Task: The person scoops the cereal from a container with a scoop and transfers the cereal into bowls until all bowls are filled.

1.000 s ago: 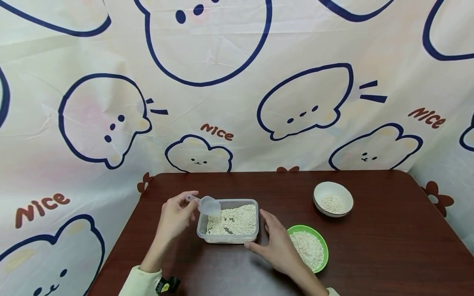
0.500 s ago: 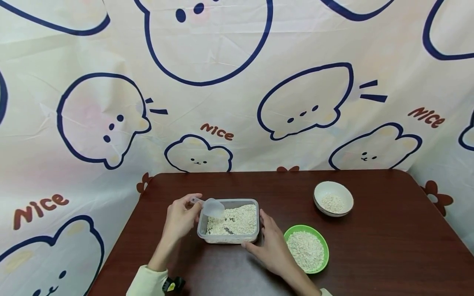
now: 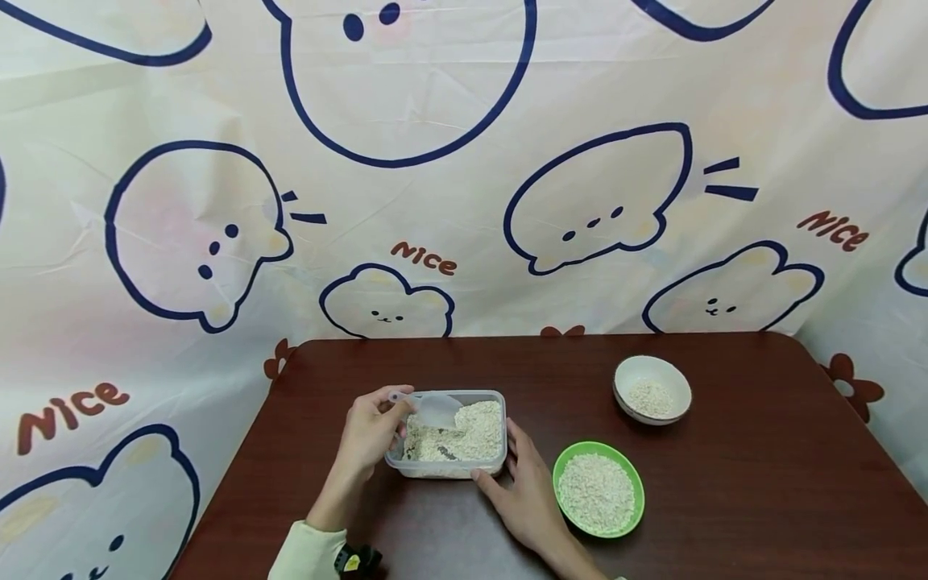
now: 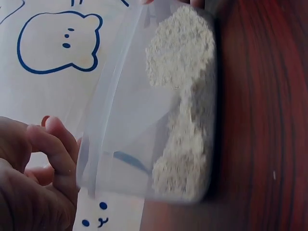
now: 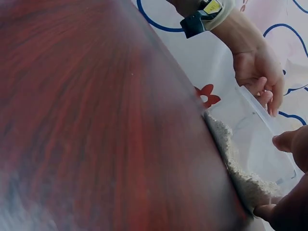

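My left hand (image 3: 368, 433) pinches the short handle of a translucent plastic scoop (image 3: 437, 412) in the head view. The scoop's bowl is down at the pale oat-like flakes (image 3: 480, 428), inside a clear rectangular container (image 3: 444, 470). Flakes are heaped to the right, with a thinner layer and dark bottom spots showing at left. At the container's right side my right hand (image 3: 528, 493) grips it, thumb at the front corner and fingers along the side wall. In the left wrist view, my left hand (image 4: 41, 168) curls beside the container's wall (image 4: 90, 166).
A green-rimmed plate (image 3: 636, 475) piled with similar flakes sits right of my right hand. Farther back stands a white bowl (image 3: 677, 385) with a small heap inside. A patterned curtain (image 3: 478, 201) rises behind the dark wooden table (image 3: 761, 467).
My left hand has moved right, lowering the scoop from above the container's left rim into the flakes. My right hand has closed in from beside the container onto its right side.
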`<state>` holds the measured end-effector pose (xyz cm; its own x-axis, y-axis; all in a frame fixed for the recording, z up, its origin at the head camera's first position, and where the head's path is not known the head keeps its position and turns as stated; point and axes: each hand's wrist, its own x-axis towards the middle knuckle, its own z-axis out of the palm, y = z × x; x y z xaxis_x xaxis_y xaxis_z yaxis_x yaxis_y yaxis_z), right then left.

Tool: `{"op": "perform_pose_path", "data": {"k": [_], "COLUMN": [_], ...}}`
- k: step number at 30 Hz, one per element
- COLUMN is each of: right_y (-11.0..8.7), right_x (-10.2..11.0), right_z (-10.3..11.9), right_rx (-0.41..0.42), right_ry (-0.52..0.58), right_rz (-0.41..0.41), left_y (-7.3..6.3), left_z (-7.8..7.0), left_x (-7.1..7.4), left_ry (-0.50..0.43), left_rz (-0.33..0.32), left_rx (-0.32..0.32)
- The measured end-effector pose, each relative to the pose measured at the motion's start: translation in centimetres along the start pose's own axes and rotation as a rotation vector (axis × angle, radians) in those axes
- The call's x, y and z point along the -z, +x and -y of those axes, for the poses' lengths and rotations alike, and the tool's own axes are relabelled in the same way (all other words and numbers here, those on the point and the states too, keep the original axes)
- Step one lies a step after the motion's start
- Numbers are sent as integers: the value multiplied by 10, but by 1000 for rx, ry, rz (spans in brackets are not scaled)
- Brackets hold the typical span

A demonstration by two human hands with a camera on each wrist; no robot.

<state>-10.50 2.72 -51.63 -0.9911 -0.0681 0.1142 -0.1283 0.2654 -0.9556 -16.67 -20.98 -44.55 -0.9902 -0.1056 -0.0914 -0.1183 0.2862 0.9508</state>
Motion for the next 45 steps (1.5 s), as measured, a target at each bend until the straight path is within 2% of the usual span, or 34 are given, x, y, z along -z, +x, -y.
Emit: {"op": "perform_pose_path", "data": {"k": [8,18,21,36,45], "right_y": [-1,0,0,1,2], "right_x": [0,2,2,1,2], "right_z": [0,0,-1,-1,0], "right_rx": [0,2,1,-11,-10], "right_ry": [42,36,37,23,30], "right_rz": [21,9,12,18,14], "left_y": [-2,-4,-6,-5,-7], "left_z": [-4,-11,-10,-8,-10], "left_x": [-14,-28,-30,-23,-8], "left_ry": [-65,-135,-139,-215,-226], "left_rz": [73,159,164,136,133], "left_rx": [41,97,106,135,148]}}
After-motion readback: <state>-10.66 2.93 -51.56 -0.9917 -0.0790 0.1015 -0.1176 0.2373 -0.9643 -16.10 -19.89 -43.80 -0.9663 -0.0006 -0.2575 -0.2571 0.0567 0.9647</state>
